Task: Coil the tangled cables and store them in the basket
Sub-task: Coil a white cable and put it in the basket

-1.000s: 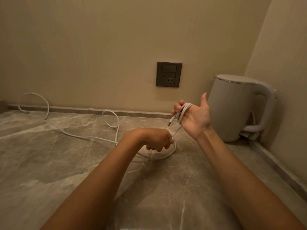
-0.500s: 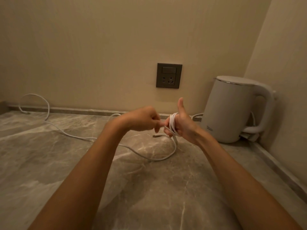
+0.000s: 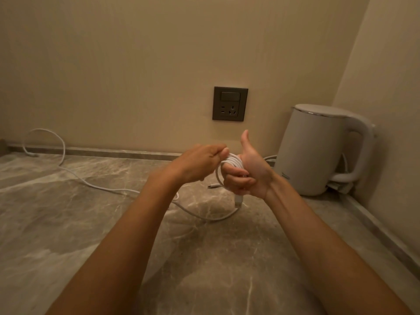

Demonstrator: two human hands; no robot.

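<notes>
**Coiling step, in progress.** A white cable (image 3: 86, 183) trails loose across the stone counter (image 3: 45, 223) from a raised loop at the far left. The left hand (image 3: 200, 163) pinches the strand and guides it onto the right hand (image 3: 250, 176). The right hand's fingers curl over several finished turns and its thumb stands upright. One plug end hangs below that fist. A kettle (image 3: 318, 151) stands at the right, apart from the work. No basket is in view. The next move probably calls for drawing in the slack and laying further even turns under light tension.
</notes>
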